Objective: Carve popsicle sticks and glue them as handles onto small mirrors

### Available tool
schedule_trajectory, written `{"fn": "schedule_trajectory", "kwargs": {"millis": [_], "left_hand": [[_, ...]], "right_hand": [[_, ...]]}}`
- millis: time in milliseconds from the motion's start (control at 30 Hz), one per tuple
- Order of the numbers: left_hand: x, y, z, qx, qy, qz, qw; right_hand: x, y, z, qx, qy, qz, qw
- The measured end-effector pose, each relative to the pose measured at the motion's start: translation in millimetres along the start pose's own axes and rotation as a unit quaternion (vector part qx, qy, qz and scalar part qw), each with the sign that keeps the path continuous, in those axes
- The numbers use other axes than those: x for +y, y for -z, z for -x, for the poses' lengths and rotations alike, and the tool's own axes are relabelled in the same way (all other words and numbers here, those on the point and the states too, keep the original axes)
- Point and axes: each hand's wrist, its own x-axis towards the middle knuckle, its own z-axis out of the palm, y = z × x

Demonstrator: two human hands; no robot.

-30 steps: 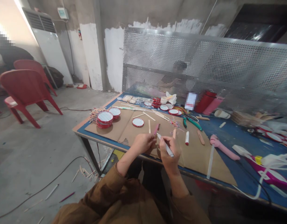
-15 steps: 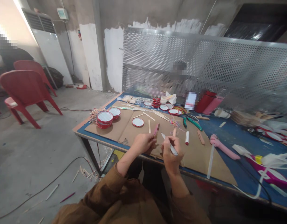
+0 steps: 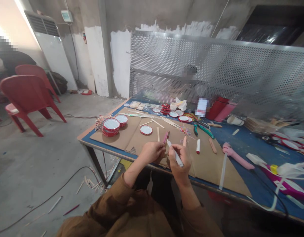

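My left hand point(image 3: 153, 152) is closed around a short pink stick point(image 3: 165, 136), whose far end sticks up past the fingers. In my right hand point(image 3: 180, 161) is a white marker point(image 3: 175, 154), its tip pointing at the pink stick and close to it; whether they touch I cannot tell. Both hands are over the front of a brown cardboard sheet point(image 3: 132, 136). Just beyond them lie a pale wooden stick point(image 3: 158, 134) and a round red-rimmed white disc point(image 3: 146, 130). A white marker with a red end point(image 3: 198, 146) rests to the right of my right hand.
Stacked red-rimmed discs point(image 3: 111, 126) stand at the left. Green-handled pliers point(image 3: 203, 130) and small colourful bands point(image 3: 185, 130) lie farther back. At right are a pink glue gun point(image 3: 238, 157) and a magenta-and-white power strip point(image 3: 285, 182) with cables. A perforated metal panel point(image 3: 157, 65) borders the table's back.
My right hand has shifted slightly left, bringing the marker's tip closer to the pink stick. My left hand stays nearly in place.
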Motion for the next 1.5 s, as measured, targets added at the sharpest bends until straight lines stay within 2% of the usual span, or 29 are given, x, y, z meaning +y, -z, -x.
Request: {"fn": "schedule_trajectory", "kwargs": {"millis": [767, 967, 1367, 1500], "left_hand": [[0.4, 0.5, 0.0, -0.001, 0.002, -0.002, 1.0], [-1.3, -1.4, -0.5, 0.002, 0.003, -0.003, 1.0], [-0.6, -1.0, -0.6, 0.003, -0.001, -0.016, 1.0], [-1.6, -1.5, -0.3, 0.006, -0.001, -0.017, 1.0]], "right_hand": [[1.5, -0.9, 0.3, 0.008, 0.003, 0.012, 1.0], [1.2, -0.9, 0.0, 0.009, -0.023, -0.014, 1.0], [2.0, -0.6, 1.0, 0.006, -0.003, 0.001, 1.0], [1.3, -1.0, 1.2, 0.013, -0.023, -0.011, 1.0]]}}
